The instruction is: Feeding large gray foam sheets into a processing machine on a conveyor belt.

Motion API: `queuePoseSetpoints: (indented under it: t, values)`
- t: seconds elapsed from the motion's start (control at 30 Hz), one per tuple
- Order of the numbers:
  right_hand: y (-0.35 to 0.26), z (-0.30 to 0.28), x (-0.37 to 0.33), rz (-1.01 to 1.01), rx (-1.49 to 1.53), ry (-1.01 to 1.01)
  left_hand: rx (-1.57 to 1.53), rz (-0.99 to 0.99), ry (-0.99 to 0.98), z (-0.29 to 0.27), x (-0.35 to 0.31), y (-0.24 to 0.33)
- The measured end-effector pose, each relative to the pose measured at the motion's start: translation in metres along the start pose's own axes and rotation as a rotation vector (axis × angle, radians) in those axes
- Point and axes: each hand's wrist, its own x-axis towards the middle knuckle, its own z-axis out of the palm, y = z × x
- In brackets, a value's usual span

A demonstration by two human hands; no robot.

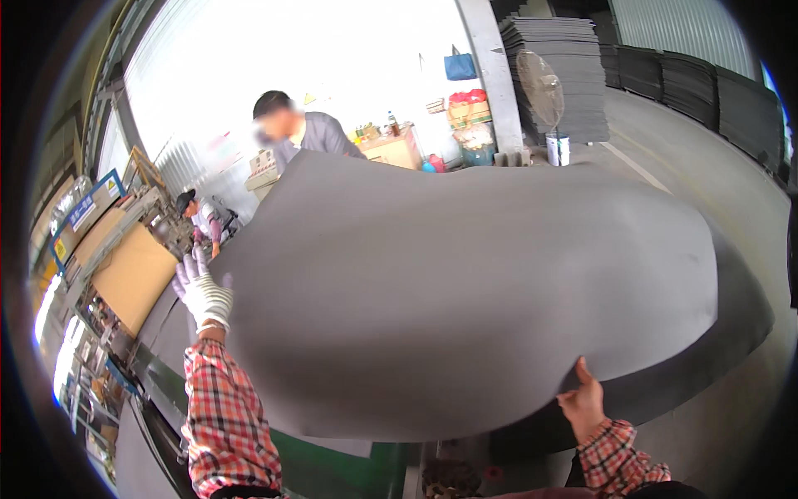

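Note:
A large, flexible dark grey sheet [465, 249] stretches across the view in front of me, bowed and lifted along its near edge. My right hand [584, 403], bare, pinches that near edge at the right, thumb on top and fingers underneath. Beside the sheet's left edge is my left hand [204, 291], in a white and purple work glove with its fingers stretched out. Whether its palm touches the sheet I cannot tell. Under the raised sheet, another dark sheet [731, 308] shows at the right.
A co-worker [320, 133] leans in at the sheet's far left corner. Another person [204, 216] works by machinery farther left. A green surface [357, 470] shows below the near edge. Beyond the sheet stand a fan [540, 87] and a tall stack of grey sheets [573, 75].

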Motion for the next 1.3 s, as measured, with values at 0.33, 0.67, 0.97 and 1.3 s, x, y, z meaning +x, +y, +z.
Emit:
queuePoseSetpoints:
  t: [0.33, 0.67, 0.97, 1.3]
  values:
    - [0.159, 0.085, 0.024, 0.149, 0.167, -0.023, -0.655, 0.683, -0.510, 0.004, -0.295, 0.070]
    - [0.203, 0.010, -0.005, 0.369, 0.034, -0.258, -0.436, 0.663, -0.759, 0.094, -0.341, 0.019]
    - [0.177, -0.257, 0.020, 0.114, -2.009, -0.208, -0.169, 0.474, -1.011, 0.030, -0.340, -0.001]
    - [0.142, -0.345, 0.051, -0.422, -2.397, -0.477, -0.661, 0.909, -1.008, -0.106, -0.483, 0.121]
